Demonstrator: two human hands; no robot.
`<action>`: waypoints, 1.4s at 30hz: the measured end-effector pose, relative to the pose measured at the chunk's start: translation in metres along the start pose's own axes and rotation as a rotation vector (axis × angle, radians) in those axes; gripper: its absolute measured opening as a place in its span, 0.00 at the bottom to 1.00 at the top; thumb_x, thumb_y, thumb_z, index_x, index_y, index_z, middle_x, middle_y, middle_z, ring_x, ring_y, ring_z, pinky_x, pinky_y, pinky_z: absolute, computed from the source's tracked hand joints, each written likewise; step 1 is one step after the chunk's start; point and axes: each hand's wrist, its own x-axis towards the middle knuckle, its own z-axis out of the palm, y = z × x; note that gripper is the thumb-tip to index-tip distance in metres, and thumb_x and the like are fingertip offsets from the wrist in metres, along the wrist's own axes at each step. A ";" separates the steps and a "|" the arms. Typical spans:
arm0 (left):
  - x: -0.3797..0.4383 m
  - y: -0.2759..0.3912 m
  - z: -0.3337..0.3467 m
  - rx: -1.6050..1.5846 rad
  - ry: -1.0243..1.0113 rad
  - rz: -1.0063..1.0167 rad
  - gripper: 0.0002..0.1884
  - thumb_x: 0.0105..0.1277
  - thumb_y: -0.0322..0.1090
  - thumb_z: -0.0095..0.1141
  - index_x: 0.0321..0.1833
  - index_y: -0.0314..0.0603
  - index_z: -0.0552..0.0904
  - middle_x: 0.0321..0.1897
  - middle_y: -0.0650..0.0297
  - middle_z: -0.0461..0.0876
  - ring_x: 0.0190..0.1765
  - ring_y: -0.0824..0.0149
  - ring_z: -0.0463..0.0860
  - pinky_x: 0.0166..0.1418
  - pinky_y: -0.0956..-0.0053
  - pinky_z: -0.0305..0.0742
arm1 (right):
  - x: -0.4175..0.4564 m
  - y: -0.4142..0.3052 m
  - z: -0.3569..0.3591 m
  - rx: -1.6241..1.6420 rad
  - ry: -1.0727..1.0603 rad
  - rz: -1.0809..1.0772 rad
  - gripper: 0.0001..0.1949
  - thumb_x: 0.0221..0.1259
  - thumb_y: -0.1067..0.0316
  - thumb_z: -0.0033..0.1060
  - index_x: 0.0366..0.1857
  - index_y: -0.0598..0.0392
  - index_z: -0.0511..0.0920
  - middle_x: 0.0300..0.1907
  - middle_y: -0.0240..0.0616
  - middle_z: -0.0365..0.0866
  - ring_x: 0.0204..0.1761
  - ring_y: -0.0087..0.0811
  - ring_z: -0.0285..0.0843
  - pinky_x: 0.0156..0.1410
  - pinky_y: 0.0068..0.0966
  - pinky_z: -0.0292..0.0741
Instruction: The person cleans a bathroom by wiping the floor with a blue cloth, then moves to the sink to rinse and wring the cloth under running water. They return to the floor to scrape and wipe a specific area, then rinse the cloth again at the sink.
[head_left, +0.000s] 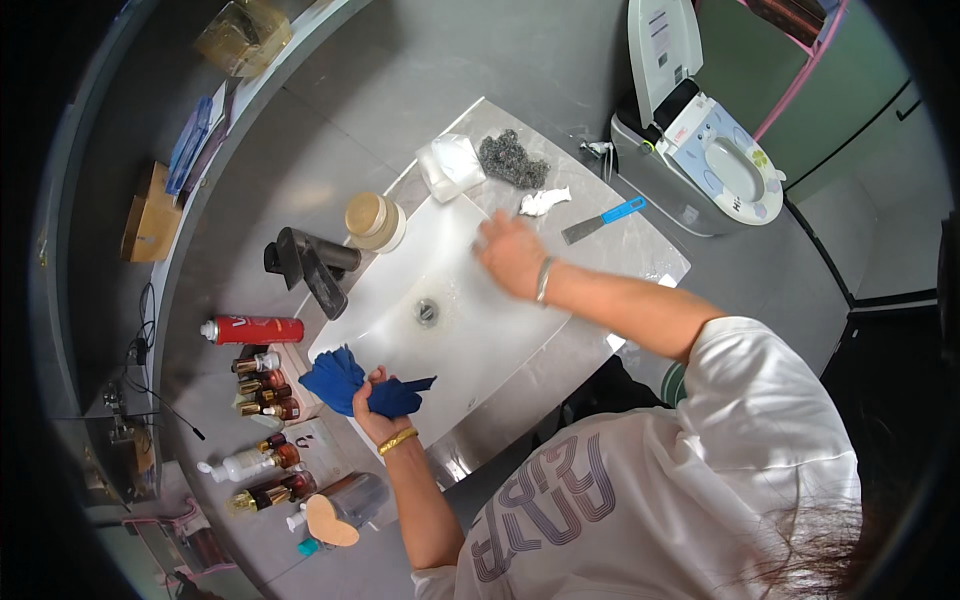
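Note:
My left hand (376, 405), with a gold bangle at its wrist, grips a bunched blue cloth (334, 381) over the near left corner of the white washbasin (480, 337). Blurred by motion, my right hand (514, 255) is over the basin's right rim, its fingers loosely spread and no object visible in them. Just beyond those fingers, a crumpled white tissue (545, 201) lies on the grey stone counter (600, 277). A scraper (604, 220) with a blue handle rests to the right. Behind the tissue sits a tangle of steel wool (514, 159).
A black faucet (311, 270) and a lidded jar (375, 221) stand at the basin's back edge, near a white plastic packet (450, 166). Leftward are a red spray can (253, 330) and several cosmetic bottles (262, 465). A toilet (694, 150) stands beyond the counter.

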 end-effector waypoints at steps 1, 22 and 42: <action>-0.003 0.002 -0.003 -0.018 -0.013 -0.023 0.15 0.48 0.33 0.56 0.38 0.33 0.75 0.33 0.56 0.79 0.44 0.58 0.79 0.50 0.61 0.73 | 0.000 0.018 -0.009 -0.065 -0.010 0.054 0.09 0.47 0.68 0.55 0.33 0.52 0.81 0.41 0.40 0.75 0.49 0.40 0.67 0.46 0.34 0.69; -0.060 0.009 -0.014 -0.064 -0.422 -0.150 0.36 0.50 0.36 0.50 0.63 0.32 0.57 0.64 0.47 0.63 0.68 0.51 0.60 0.64 0.43 0.59 | -0.072 0.019 -0.045 0.312 0.245 0.259 0.03 0.42 0.73 0.52 0.22 0.58 0.76 0.30 0.46 0.75 0.34 0.44 0.76 0.39 0.36 0.76; -0.063 0.064 -0.087 0.058 -0.267 0.060 0.29 0.49 0.32 0.52 0.57 0.28 0.67 0.57 0.53 0.71 0.60 0.56 0.71 0.62 0.59 0.65 | -0.097 0.133 -0.064 0.233 0.260 0.507 0.07 0.48 0.78 0.49 0.31 0.59 0.76 0.34 0.48 0.77 0.37 0.47 0.76 0.42 0.34 0.73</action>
